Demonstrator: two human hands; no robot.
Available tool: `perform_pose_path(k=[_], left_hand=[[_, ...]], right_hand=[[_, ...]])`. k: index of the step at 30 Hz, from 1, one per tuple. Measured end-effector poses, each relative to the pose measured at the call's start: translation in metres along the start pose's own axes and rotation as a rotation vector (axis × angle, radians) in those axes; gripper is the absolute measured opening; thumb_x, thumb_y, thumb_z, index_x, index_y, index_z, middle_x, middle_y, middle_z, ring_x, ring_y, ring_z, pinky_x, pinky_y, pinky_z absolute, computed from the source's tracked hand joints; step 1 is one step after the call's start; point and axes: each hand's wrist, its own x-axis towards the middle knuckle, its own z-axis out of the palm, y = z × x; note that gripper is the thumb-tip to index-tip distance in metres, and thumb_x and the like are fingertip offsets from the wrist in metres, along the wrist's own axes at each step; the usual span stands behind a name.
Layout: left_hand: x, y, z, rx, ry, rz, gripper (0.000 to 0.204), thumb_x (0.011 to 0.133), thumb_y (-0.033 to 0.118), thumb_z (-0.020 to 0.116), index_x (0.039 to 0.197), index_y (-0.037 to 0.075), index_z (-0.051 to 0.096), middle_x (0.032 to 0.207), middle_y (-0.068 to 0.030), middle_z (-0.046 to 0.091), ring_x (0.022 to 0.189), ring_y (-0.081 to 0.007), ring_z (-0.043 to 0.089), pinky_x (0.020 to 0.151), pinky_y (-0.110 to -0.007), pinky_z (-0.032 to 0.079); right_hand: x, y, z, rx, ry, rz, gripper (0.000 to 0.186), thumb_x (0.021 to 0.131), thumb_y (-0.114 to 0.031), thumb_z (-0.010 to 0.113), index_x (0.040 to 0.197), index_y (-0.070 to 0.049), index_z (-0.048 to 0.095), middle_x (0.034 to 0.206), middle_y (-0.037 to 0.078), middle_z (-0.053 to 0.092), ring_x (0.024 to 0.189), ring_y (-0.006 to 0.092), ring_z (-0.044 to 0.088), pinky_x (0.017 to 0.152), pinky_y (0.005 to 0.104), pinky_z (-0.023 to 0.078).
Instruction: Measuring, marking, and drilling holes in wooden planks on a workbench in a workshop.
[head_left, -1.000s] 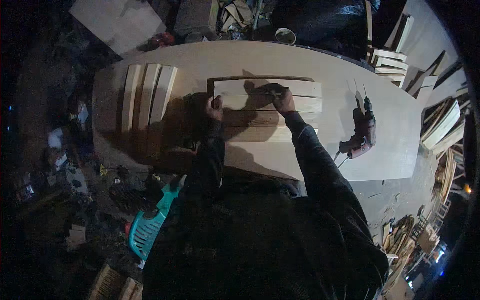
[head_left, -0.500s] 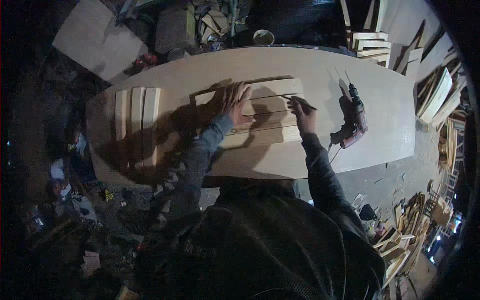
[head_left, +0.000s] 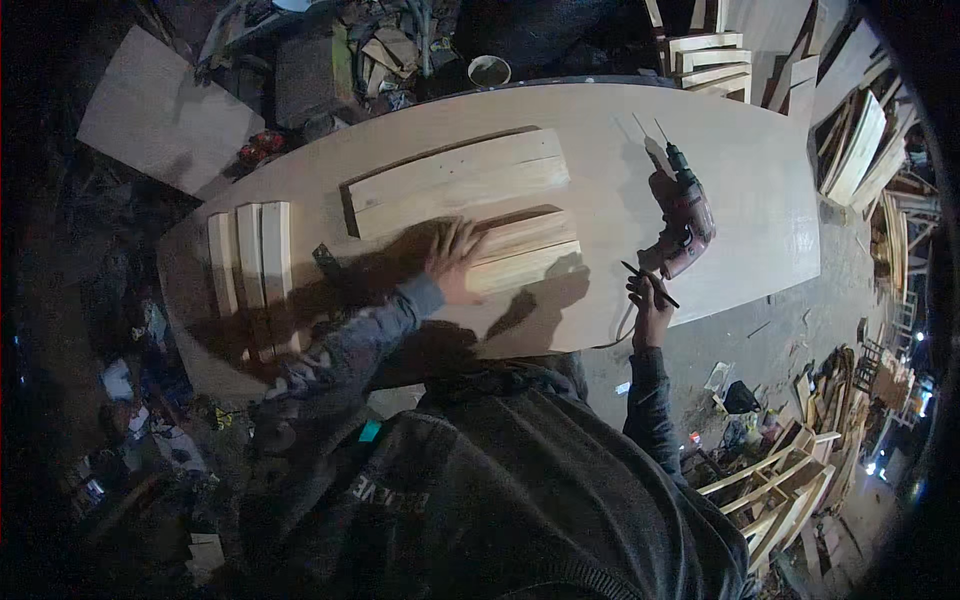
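Observation:
My left hand [head_left: 455, 260] lies with spread fingers over the left end of the nearer pair of wooden strips [head_left: 530, 250]. A gap parts this pair from a second pair of strips [head_left: 465, 180], farther off, with small dark marks on top. My right hand [head_left: 650, 308], off the strips near the front edge of the pale board [head_left: 750, 240], grips a dark, slim pencil [head_left: 669, 297]. Just beyond that hand a reddish power drill [head_left: 687, 212] lies on its side, its long bit pointing away from me. Shadow covers much around my left hand.
Three strips [head_left: 249, 260] lie side by side at the board's left. A small dark flat piece [head_left: 325, 262] sits near my left forearm. Beyond the far edge stand a round tub [head_left: 489, 71] and stacked wooden pieces [head_left: 712, 65]. Wooden frames [head_left: 780, 490] lie at the lower right.
The strips, close together before, now form two separate pairs, the nearer one closer to me with my left hand on it. My right hand has moved right and nearer, carrying the pencil away from the wood.

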Motion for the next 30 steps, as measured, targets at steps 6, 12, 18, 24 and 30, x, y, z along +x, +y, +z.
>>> perform_pose_path(k=[6, 12, 18, 24, 30], left_hand=[[-0.017, 0.012, 0.042, -0.047, 0.004, -0.131, 0.131, 0.061, 0.058, 0.082, 0.157, 0.024, 0.0, 0.16, -0.0229, -0.002, 0.143, -0.0527, 0.009, 0.112, -0.071, 0.009], [-0.036, 0.027, 0.052, -0.576, -0.252, -0.002, 0.126, 0.059, 0.066, 0.08, 0.156, 0.016, 0.017, 0.16, -0.0249, 0.005, 0.146, -0.0446, 0.011, 0.116, -0.058, 0.019], [-0.016, 0.007, 0.031, -0.543, -0.108, -0.089, 0.101, 0.063, 0.061, 0.083, 0.142, 0.01, 0.046, 0.144, -0.0248, 0.043, 0.133, -0.0377, 0.042, 0.11, -0.048, 0.036], [0.002, -0.021, 0.013, -0.259, 0.348, 0.075, 0.07, 0.077, 0.047, 0.078, 0.133, 0.012, 0.055, 0.127, -0.0184, 0.057, 0.119, -0.032, 0.055, 0.1, -0.044, 0.045], [-0.013, -0.011, 0.038, 0.137, 0.131, -0.216, 0.111, 0.073, 0.051, 0.08, 0.155, 0.013, 0.017, 0.154, -0.0212, 0.029, 0.141, -0.039, 0.027, 0.115, -0.05, 0.028]], right_hand=[[0.012, -0.014, 0.024, -0.035, -0.085, -0.081, 0.03, 0.098, -0.021, 0.061, 0.117, 0.001, 0.064, 0.098, 0.01, 0.07, 0.084, 0.0176, 0.068, 0.072, 0.0281, 0.054], [-0.006, -0.021, 0.056, -0.34, -0.388, -0.504, 0.063, 0.096, -0.048, 0.056, 0.13, 0.005, 0.054, 0.108, 0.015, 0.067, 0.1, 0.0227, 0.065, 0.086, 0.0337, 0.05], [-0.017, -0.011, 0.111, -0.785, -0.642, -0.844, 0.031, 0.085, -0.002, 0.054, 0.115, -0.001, 0.065, 0.107, 0.015, 0.067, 0.095, 0.0289, 0.063, 0.086, 0.0387, 0.049], [0.021, -0.016, 0.175, -0.859, -0.531, -1.122, 0.033, 0.086, -0.011, 0.059, 0.117, -0.005, 0.063, 0.102, 0.016, 0.065, 0.097, 0.0372, 0.058, 0.09, 0.0462, 0.046], [0.058, 0.013, 0.193, -0.908, -0.728, -0.962, 0.033, 0.092, -0.009, 0.053, 0.124, -0.006, 0.061, 0.112, 0.018, 0.064, 0.104, 0.0385, 0.058, 0.089, 0.0464, 0.048]])
